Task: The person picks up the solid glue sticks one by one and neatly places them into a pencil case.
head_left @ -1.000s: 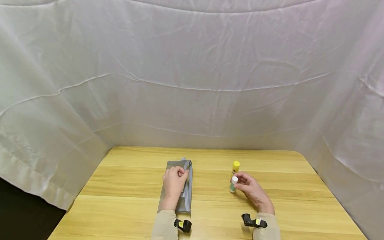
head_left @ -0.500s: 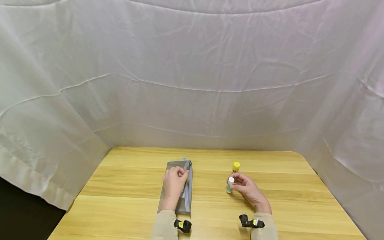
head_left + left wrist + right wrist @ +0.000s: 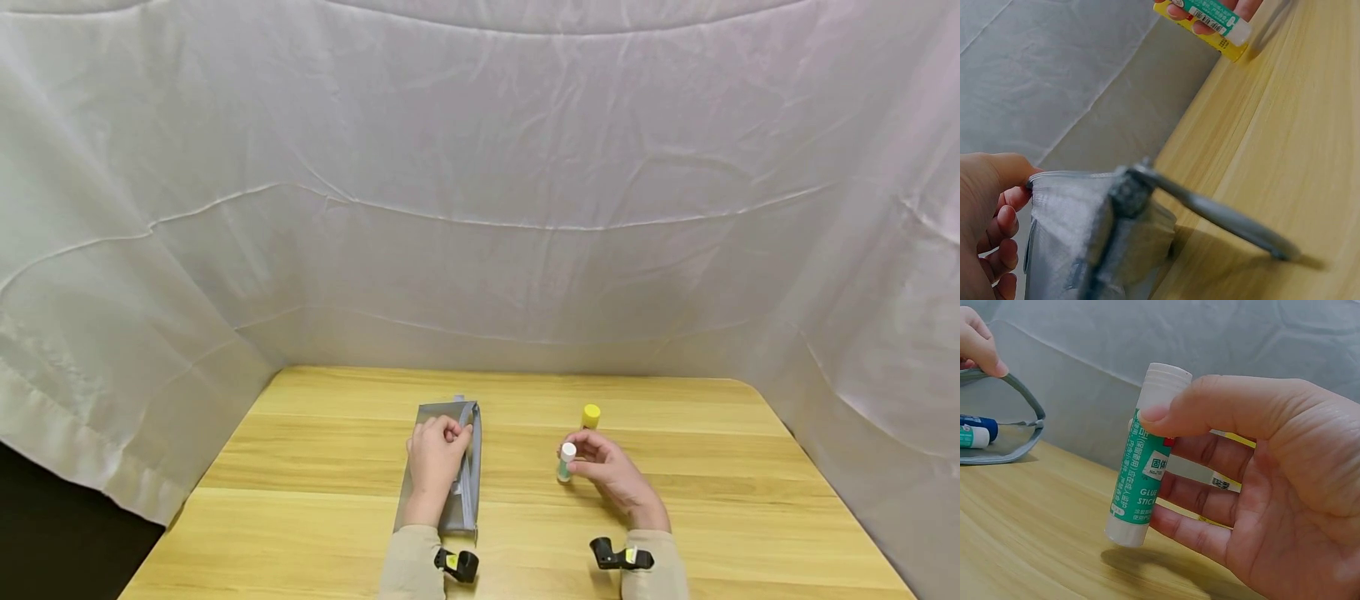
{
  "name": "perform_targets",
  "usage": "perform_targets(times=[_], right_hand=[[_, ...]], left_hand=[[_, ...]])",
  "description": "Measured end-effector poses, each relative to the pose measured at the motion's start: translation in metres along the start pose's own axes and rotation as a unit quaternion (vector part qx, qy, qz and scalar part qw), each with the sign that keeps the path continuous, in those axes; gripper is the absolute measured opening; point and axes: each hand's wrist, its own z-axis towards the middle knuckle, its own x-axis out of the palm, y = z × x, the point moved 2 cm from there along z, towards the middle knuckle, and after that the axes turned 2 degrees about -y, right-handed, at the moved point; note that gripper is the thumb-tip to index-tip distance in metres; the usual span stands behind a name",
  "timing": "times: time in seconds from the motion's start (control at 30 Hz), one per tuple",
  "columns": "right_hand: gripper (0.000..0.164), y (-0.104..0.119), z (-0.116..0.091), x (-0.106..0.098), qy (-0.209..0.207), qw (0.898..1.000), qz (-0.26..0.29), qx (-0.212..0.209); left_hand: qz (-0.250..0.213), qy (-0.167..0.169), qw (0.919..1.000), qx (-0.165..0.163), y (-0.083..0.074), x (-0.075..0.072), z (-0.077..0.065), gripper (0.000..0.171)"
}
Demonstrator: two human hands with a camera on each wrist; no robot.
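My right hand (image 3: 611,475) pinches a green and white glue stick (image 3: 1141,462) between thumb and fingers. It is nearly upright, white cap at the top, and its lower end hangs close over the table. My left hand (image 3: 437,457) pinches the edge of a grey zippered pencil pouch (image 3: 1066,231) and holds its mouth raised. Through that mouth, in the right wrist view, a dark blue cylinder (image 3: 986,428) and a green and white tube (image 3: 974,437) show inside. Behind the right hand stands a yellow glue stick (image 3: 591,417), partly hidden by the fingers.
The wooden table (image 3: 315,467) has its far edge against a pale grey curtain (image 3: 525,275), which also hangs along both sides. A black wrist mount (image 3: 459,565) sits on the left sleeve and another mount (image 3: 621,555) on the right sleeve.
My right hand has moved left with the green and white glue stick, toward the pouch. The left hand, the pouch and the yellow glue stick have stayed in place.
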Motion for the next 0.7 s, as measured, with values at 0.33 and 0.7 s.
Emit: perform_targets(times=[0.33, 0.7], right_hand=[[0.029, -0.002, 0.008, 0.012, 0.011, 1.0, -0.017, 0.008], [0.027, -0.005, 0.018, 0.027, 0.037, 0.999, -0.027, 0.011]], left_hand=[[0.001, -0.001, 1.0, -0.002, -0.001, -0.002, 0.0, 0.026], [0.004, -0.003, 1.0, 0.0, -0.001, -0.001, 0.001, 0.026]])
